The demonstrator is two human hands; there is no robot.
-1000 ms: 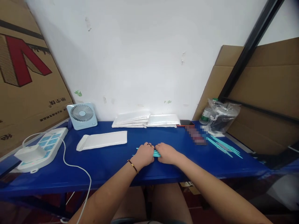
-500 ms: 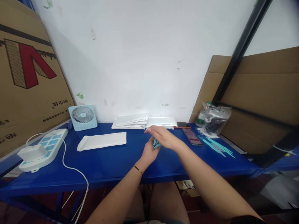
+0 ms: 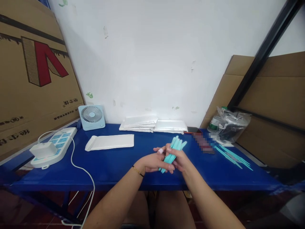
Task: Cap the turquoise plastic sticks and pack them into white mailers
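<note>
A bundle of thin, flat turquoise sticks (image 3: 176, 144) is held between both hands above the front middle of the blue table (image 3: 114, 171). My left hand (image 3: 153, 163) grips the bundle's lower end, its thumb lying across the sticks. Around the middle, my right hand (image 3: 181, 159) closes with its thumb over them. The upper ends fan out slightly and point away from me. To the right lie several loose turquoise sticks (image 3: 234, 157). A single white padded envelope (image 3: 111, 142) lies flat to the left of my hands.
Two piles of white padded envelopes (image 3: 139, 122) rest against the wall. At left are a light-blue fan (image 3: 92, 114) and a power strip (image 3: 63, 143) with a trailing white cable (image 3: 82, 172). A blurred phone (image 3: 203, 143), bottle (image 3: 214, 123) and plastic bag (image 3: 234, 125) are at right.
My right hand has turned from lying over the left one to gripping the sticks, which now show upright between both hands. The view has shifted, moving the table's things rightward.
</note>
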